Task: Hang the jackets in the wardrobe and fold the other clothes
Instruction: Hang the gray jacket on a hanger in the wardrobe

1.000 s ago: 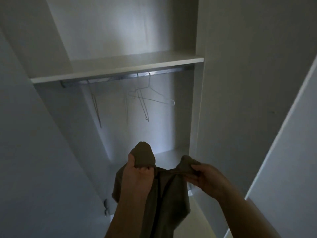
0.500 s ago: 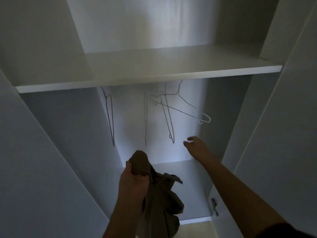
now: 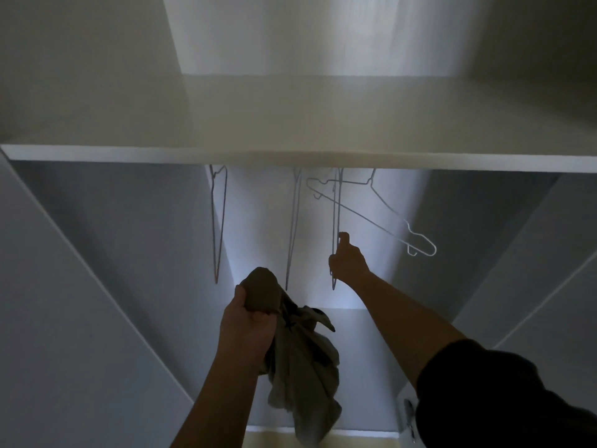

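On my end I read the left hand (image 3: 248, 328) as clamped tight: fingers and thumb are curled round a bunched fold of the olive garment (image 3: 303, 367), and a rounded lump of cloth sticks up above the fist. The rest of the fabric hangs loose below and to the right of the wrist, crumpled, in front of the lower board (image 3: 365, 367) and not resting on it.

The right hand (image 3: 347, 260) is stretched further into the wardrobe (image 3: 80, 286). Its thumb and fingers are closed on the thin wire of a wire hanger (image 3: 336, 205) that hangs edge-on to me; one finger is hooked over the wire just above the knuckles, and the lower tip of the hanger pokes out below the hand. The light is dim, so I can't make out how firm that hold is. A dark sleeve (image 3: 484, 399) covers the upper part of that arm.

Around it hang three more: a slanted hanger (image 3: 387, 221) just to the right, turned broadside, a middle hanger (image 3: 292, 227) to the left, and a far-left hanger (image 3: 218, 227) well apart. All drop from under the white shelf (image 3: 290, 156), which hides whatever they hang on. A metal hinge (image 3: 408, 412) shows low on the right.
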Motion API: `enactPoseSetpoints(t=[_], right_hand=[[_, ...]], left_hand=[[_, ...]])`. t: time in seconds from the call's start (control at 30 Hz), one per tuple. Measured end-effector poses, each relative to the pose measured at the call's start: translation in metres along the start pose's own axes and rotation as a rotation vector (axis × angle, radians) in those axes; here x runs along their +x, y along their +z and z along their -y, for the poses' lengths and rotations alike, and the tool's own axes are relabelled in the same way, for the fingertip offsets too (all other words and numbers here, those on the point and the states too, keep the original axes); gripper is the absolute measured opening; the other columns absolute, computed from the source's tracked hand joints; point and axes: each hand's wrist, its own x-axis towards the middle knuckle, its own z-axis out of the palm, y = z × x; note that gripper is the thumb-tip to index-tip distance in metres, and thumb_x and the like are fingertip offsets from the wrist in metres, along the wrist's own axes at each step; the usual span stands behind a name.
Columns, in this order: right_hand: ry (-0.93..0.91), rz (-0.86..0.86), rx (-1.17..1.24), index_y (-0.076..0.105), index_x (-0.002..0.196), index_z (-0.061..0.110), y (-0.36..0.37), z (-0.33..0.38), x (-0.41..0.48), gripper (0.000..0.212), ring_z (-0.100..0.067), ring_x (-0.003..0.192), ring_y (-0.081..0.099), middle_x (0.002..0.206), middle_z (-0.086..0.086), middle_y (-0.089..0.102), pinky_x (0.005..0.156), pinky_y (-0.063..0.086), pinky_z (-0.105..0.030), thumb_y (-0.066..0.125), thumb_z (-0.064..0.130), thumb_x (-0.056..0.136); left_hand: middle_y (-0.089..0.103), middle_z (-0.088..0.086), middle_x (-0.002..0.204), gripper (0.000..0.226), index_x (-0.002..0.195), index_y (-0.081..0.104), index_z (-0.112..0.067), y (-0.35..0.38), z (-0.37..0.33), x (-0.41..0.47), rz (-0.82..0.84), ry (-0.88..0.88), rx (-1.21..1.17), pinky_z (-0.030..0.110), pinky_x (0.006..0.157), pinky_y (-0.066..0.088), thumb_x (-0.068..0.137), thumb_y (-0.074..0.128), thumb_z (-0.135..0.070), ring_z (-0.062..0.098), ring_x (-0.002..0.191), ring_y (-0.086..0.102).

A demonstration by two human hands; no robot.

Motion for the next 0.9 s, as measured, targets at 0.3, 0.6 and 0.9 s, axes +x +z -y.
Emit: enactPoseSetpoints(t=[0.3, 0.6, 0.9], right_hand=[[-0.153, 0.108, -0.082, 0.020, 0.145, 0.007, 0.025, 0.027, -0.009, 0.062, -0.028, 0.079, 0.063, 0.098, -0.019, 0.063, 0.070, 0.055, -0.036, 0.045, -0.005, 0.090], [-0.273, 0.222, -0.097, 0.018, 0.146, 0.004, 0.074, 0.101, -0.021, 0.066, -0.025, 0.079, 0.060, 0.104, -0.020, 0.062, 0.065, 0.048, -0.030, 0.050, -0.005, 0.089], [-0.305, 0.249, -0.124, 0.023, 0.146, 0.012, 0.084, 0.111, -0.025, 0.052, -0.031, 0.095, 0.065, 0.113, -0.017, 0.063, 0.085, 0.053, -0.042, 0.042, 0.017, 0.097]], left_hand=[[0.061, 0.015, 0.097, 0.036, 0.098, 0.057, 0.001, 0.004, -0.016, -0.018, -0.010, -0.042, -0.106, 0.037, 0.098, 0.042, 0.102, 0.038, -0.029, 0.024, 0.088, 0.059], [0.058, 0.013, 0.123, 0.042, 0.129, 0.051, 0.000, -0.025, -0.057, -0.012, -0.012, 0.005, -0.119, 0.031, 0.106, 0.037, 0.102, 0.037, -0.030, 0.024, 0.121, 0.053], [0.048, 0.013, 0.142, 0.043, 0.134, 0.048, -0.002, -0.037, -0.083, -0.010, -0.003, 0.040, -0.081, 0.032, 0.109, 0.035, 0.103, 0.035, -0.029, 0.023, 0.131, 0.045]])
